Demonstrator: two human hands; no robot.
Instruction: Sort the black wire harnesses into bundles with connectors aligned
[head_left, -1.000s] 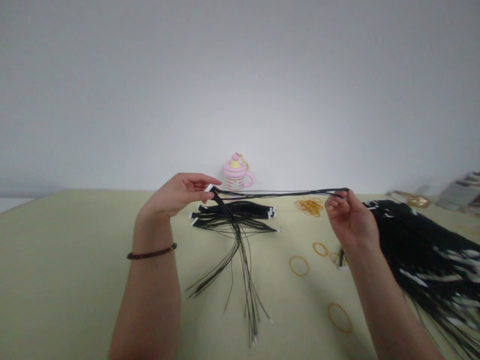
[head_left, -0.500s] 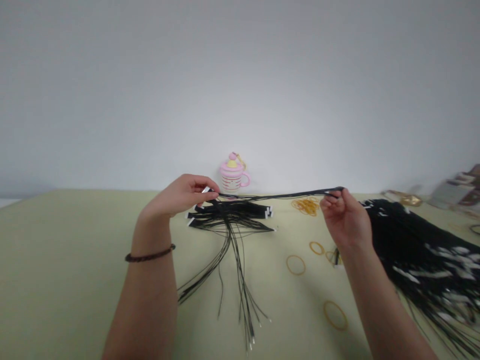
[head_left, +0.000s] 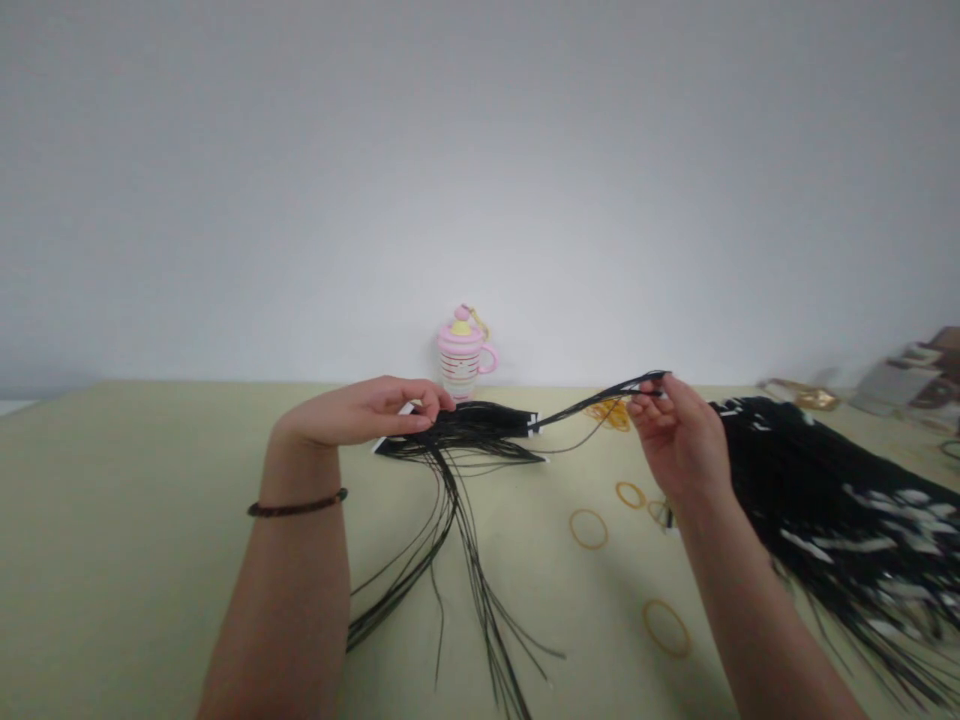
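Observation:
Between both hands runs a bundle of thin black wires (head_left: 592,400), sagging toward the table in its middle. My left hand (head_left: 394,408) pinches one end near a white connector; loose wire tails hang from it toward the front edge. Off to the right, my right hand (head_left: 679,430) grips the other end, raised above the table, fingers closed. Beneath and behind the left fingers lies a pile of black wire harnesses (head_left: 495,420) with white connectors at their ends. Part of the held bundle merges with this pile, so where one stops is hard to see.
A pink and white cup ornament (head_left: 460,360) stands by the wall. Loose yellow rubber bands (head_left: 588,529) lie on the pale table (head_left: 150,520), with a heap of them (head_left: 616,414) behind. Many black harnesses (head_left: 832,490) are piled at right, near a blurred box (head_left: 896,388).
Both hands have come down, the left one more, and the right hand has shifted slightly left. The wire bundle between them has gone from nearly taut and level to slack.

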